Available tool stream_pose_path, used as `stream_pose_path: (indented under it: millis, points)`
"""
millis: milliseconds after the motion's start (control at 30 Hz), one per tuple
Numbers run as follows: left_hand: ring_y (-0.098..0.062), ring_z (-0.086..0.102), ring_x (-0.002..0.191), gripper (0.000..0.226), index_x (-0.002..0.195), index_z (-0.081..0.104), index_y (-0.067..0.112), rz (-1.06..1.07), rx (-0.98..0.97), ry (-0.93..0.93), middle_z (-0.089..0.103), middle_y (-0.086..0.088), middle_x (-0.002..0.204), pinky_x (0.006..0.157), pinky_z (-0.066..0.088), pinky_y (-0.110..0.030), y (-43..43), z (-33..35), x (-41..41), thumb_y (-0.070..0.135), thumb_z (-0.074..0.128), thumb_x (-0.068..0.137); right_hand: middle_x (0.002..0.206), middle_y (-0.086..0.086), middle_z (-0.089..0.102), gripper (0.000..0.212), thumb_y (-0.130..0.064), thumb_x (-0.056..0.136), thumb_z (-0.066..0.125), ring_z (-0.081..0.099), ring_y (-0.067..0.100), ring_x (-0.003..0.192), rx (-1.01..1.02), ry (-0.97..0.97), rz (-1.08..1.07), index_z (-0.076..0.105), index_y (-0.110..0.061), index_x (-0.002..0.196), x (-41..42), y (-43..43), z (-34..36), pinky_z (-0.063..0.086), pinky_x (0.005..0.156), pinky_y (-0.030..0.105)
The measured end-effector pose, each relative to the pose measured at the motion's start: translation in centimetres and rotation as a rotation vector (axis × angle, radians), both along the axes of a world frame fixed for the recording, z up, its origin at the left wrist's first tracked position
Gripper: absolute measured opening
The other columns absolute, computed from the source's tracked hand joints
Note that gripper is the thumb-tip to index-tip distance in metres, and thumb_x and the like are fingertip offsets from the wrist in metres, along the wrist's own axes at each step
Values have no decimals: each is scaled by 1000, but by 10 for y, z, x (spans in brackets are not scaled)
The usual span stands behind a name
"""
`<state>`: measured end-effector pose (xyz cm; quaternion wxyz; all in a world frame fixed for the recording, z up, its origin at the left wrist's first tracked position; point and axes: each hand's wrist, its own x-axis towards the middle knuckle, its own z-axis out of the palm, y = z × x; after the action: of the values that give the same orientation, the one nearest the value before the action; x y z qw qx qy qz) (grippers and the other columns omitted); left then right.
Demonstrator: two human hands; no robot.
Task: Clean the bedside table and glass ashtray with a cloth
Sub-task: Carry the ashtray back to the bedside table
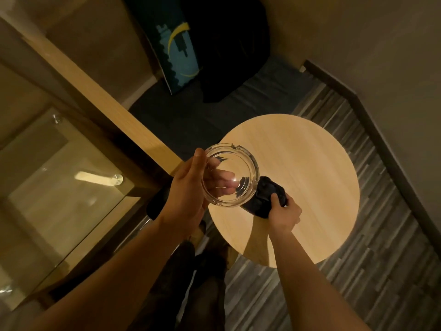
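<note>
The left hand [188, 194] grips a clear round glass ashtray [230, 174] above the round pale wooden worktop [310, 175]; the right hand [284, 213] clutches a dark crumpled cloth [265, 197] on it.

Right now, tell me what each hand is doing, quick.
Left hand: closed on the glass ashtray, held up above the table edge.
Right hand: closed on the dark cloth, over the round table.

Dim warm light, grey striped carpet [358, 271], dark baseboard [372, 115], beige wall [358, 32], glass-panelled wooden unit [59, 187]
</note>
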<state>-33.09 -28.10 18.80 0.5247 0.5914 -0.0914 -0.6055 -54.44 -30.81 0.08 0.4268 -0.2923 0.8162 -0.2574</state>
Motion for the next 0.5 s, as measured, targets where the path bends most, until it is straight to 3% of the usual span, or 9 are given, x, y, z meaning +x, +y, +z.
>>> stream_pose_path:
  millis: [100, 167, 233, 300, 333, 400, 500]
  points:
    - [-34, 81, 87, 44, 111, 61, 6, -6, 7, 33, 81, -19, 91, 71, 66, -36, -7, 8, -3, 44, 40, 111, 133, 17, 63, 50, -32, 97, 68, 58, 42, 124, 115, 108, 27, 60, -12, 142, -6, -8, 17, 51, 102, 55]
    - [-32, 81, 85, 45, 118, 60, 4, -18, 48, 63, 81, -19, 90, 66, 65, -34, -12, 19, -4, 45, 40, 112, 143, 18, 57, 55, -31, 99, 66, 56, 40, 129, 112, 93, 59, 54, -7, 147, -9, -12, 47, 51, 105, 55]
    - [-32, 81, 86, 45, 120, 60, 6, -37, 82, 66, 81, -19, 90, 65, 65, -33, -15, 35, -4, 46, 41, 111, 132, 12, 65, 43, -32, 102, 62, 64, 31, 115, 9, -44, 101, 61, -11, 139, -6, -12, 96, 58, 91, 46]
    - [-34, 81, 85, 45, 118, 60, 6, -28, 70, 75, 80, -21, 91, 63, 63, -32, -14, 56, -3, 48, 43, 110, 99, 2, 74, 28, -37, 102, 58, 70, 20, 87, -110, -183, 225, 74, -22, 119, 2, -6, 164, 58, 67, 32]
    - [-35, 81, 84, 46, 118, 60, 5, -18, 53, 95, 80, -22, 90, 63, 63, -32, -11, 67, -1, 48, 44, 109, 88, -3, 74, 27, -41, 102, 55, 70, 17, 79, -157, -227, 302, 77, -28, 111, 7, -1, 201, 58, 62, 30]
    - [-35, 80, 83, 47, 120, 61, 4, -11, 34, 136, 79, -23, 90, 64, 63, -34, -5, 93, 3, 47, 46, 108, 85, -6, 73, 34, -48, 101, 49, 71, 13, 76, -219, -288, 428, 78, -32, 107, 19, 8, 269, 60, 63, 27]
    - [-35, 80, 81, 45, 117, 63, 5, 16, 29, 174, 79, -23, 89, 65, 63, -35, 4, 131, 11, 46, 47, 109, 82, -4, 74, 25, -42, 101, 57, 74, 10, 72, -241, -397, 549, 79, -32, 98, 37, 17, 340, 57, 57, 18]
